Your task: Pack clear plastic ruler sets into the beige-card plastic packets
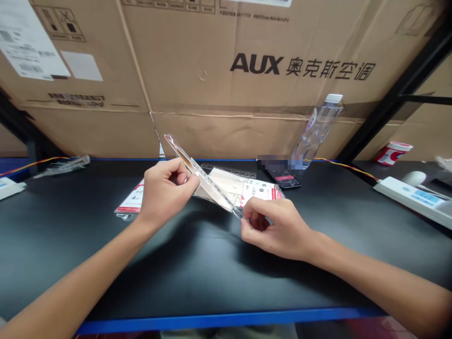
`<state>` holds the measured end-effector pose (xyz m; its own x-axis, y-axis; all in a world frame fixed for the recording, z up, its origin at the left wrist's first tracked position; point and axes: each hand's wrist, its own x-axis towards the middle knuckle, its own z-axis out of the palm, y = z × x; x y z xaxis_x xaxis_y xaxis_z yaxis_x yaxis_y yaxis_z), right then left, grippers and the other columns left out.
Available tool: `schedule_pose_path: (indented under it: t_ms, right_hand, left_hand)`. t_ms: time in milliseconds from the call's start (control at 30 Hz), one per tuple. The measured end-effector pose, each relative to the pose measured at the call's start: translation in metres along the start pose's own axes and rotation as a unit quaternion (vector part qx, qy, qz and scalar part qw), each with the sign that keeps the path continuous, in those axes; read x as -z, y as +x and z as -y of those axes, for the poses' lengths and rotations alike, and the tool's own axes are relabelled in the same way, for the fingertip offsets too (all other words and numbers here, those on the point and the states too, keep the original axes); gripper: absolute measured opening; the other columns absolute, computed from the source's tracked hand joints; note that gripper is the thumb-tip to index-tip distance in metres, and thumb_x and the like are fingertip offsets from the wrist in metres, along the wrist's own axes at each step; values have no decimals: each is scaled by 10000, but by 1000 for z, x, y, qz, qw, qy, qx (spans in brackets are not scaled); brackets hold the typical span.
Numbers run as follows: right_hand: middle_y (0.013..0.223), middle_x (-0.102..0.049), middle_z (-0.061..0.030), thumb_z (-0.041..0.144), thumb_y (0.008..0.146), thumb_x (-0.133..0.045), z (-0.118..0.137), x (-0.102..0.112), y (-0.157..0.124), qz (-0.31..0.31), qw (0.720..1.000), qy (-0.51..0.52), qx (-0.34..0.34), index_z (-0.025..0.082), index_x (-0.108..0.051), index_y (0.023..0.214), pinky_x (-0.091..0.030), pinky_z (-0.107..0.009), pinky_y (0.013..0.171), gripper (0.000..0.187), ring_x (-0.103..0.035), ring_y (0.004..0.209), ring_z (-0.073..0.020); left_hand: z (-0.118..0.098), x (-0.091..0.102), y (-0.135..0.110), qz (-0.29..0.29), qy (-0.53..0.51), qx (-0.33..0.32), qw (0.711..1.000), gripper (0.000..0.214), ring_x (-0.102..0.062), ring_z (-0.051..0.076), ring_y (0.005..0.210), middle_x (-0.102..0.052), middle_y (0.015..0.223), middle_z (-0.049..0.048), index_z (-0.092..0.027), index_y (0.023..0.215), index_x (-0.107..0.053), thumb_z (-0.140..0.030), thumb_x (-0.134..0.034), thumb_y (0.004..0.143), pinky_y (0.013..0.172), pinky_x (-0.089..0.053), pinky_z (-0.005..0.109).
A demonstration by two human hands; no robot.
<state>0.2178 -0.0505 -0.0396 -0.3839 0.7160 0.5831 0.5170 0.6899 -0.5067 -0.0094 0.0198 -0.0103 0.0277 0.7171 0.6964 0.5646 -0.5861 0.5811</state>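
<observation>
A clear plastic packet (pixel 214 187) with something flat and pale inside is held above the table, seen nearly edge-on and slanting down to the right. My left hand (pixel 165 190) pinches its near edge around the middle between thumb and fingers. At its lower right end, my right hand (pixel 277 226) has thumb and fingertips closed on the clear film. Behind and below lies another packet with a white and red label (pixel 259 189), partly covered. A second red and white packet (pixel 130 202) lies partly hidden behind my left hand.
A big cardboard carton (pixel 197 66) walls off the back. A clear water bottle (pixel 318 129) and a phone (pixel 282 175) stand and lie behind my right hand. To the right are a white power strip (pixel 413 197) and a red and white tub (pixel 392 153). The black table (pixel 197 282) has a blue front edge.
</observation>
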Motion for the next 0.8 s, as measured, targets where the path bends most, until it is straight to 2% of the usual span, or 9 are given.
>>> schedule_pose_path:
  t_ms: [233,567,800]
  right_hand:
    - [540,-467,82,90,737,-581,-1,0,-1,9,1000,2,-5,201,-496,725,-346,-183,487,141,-395,469,-53]
    - [536,-468,82,96,744,-589,2,1,0,6,1000,2,4,197,-492,721,-335,-174,479,141,-402,463,-47]
    - [541,-460,78,110,757,-580,0,1,-1,24,1000,17,4,205,-493,729,-341,-187,484,132,-397,466,-57]
  left_hand:
    - [-4,0,0,0,-9,8,1000,383,-284,89,516,-300,526,-64,-201,546,-288,-129,-645,665,497,-264,257]
    - [-3,0,0,4,-12,-17,1000,393,-265,86,539,-282,542,-65,-199,558,-243,-58,-602,629,502,-245,257]
    - [-3,0,0,8,8,-13,1000,388,-278,94,534,-283,537,-61,-202,558,-246,-104,-612,640,505,-259,261]
